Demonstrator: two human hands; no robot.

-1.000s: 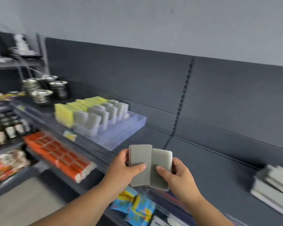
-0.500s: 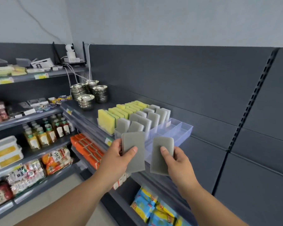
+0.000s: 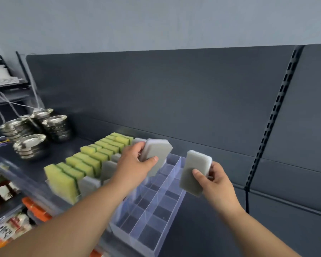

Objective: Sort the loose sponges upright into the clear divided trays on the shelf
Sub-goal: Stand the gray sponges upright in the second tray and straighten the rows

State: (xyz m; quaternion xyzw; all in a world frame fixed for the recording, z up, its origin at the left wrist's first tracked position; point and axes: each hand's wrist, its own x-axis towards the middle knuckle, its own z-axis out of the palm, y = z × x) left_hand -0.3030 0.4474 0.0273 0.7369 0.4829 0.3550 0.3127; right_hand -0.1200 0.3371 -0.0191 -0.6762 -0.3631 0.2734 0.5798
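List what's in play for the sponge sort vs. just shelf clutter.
In play: grey sponge in left hand; grey sponge in right hand; clear divided tray; yellow-green sponges already slotted.

Clutter: stacked steel bowls; bottles; orange packets.

Grey-and-white sponges (image 3: 157, 151), yellow-green sponges (image 3: 63, 180), clear tray (image 3: 156, 210), dark-grey shelf (image 3: 202, 229).

Soft, even light falls from above, moderately bright, with no hard shadows. The stacked steel bowls (image 3: 29, 145) at far left catch pale glare on their rims. Motion blur smears the whole view, worst at the near left, where the yellow sponges (image 3: 63, 179) and lower-shelf goods lose their edges. Wide-angle distortion bends the dark back panel (image 3: 193, 101) and its slotted upright at right.
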